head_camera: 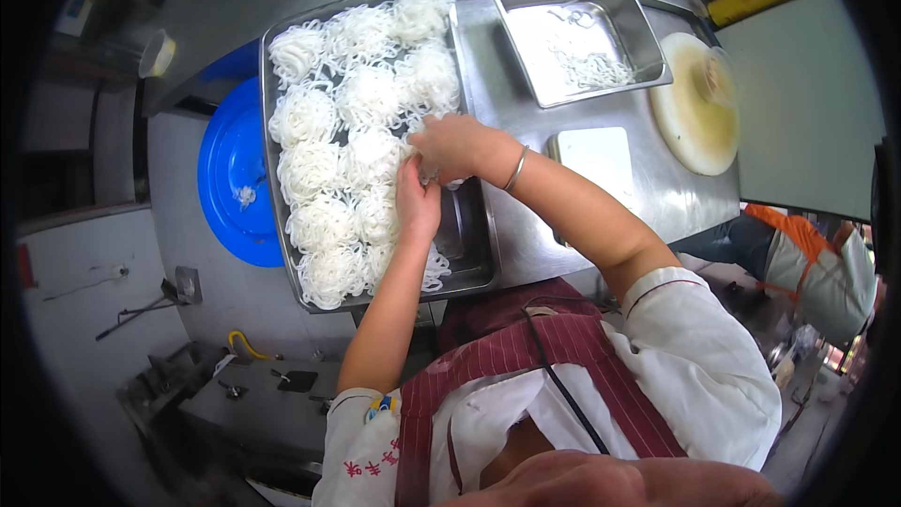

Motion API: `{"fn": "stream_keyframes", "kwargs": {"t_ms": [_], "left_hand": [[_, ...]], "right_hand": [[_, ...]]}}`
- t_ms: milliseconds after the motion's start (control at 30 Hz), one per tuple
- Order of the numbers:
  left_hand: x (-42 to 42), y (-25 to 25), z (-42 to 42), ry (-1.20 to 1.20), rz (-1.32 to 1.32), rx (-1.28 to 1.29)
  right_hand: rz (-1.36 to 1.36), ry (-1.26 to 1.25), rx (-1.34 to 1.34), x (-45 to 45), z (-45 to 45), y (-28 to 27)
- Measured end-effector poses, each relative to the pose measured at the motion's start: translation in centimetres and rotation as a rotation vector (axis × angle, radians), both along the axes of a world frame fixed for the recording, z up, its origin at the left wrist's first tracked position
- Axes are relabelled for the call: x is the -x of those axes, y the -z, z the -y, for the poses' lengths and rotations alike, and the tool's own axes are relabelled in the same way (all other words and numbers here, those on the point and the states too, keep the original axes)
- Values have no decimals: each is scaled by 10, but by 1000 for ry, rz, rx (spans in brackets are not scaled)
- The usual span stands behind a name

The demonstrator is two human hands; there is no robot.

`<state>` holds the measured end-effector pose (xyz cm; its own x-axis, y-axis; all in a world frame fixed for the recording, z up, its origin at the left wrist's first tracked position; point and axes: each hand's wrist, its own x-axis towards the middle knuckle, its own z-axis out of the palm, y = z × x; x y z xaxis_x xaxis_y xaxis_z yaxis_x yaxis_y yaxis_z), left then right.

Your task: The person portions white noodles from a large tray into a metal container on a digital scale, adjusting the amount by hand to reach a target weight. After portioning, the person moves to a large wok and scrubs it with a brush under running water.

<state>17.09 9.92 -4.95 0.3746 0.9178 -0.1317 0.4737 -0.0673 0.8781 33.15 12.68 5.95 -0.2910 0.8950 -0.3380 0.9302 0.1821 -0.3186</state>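
Observation:
A deep metal tray (484, 253) holds several rounded portions of white noodles (304, 113), set in rows. Over the tray's right side, my left hand (419, 201) and my right hand (450, 144) meet around a portion of noodles (425, 174). Most of that portion is hidden by my fingers; strands show between and below them. My left hand cups it from the near side, while my right hand, with a bangle at the wrist, bends over it from above. Dark tray bottom shows just right of my left hand.
A stainless steel pan (517, 49) with loose noodles stands at the back right. Near it are a white rectangular item (598, 158) and a round cutting board (679, 134) bearing a clear tub (719, 77). A blue plastic basin (225, 169) sits left of the tray. Another person (788, 260) is at the right.

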Motion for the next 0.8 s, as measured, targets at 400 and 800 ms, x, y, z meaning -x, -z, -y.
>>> {"fn": "stream_keyframes", "kwargs": {"t_ms": [400,800], "left_hand": [[-16,-61,43,156,52,-275],[-197,-58,-20,44,114,129]], "right_hand": [[-475,670,-285,-179,83,-54],[103,541,-92,-438,126,2]]}}
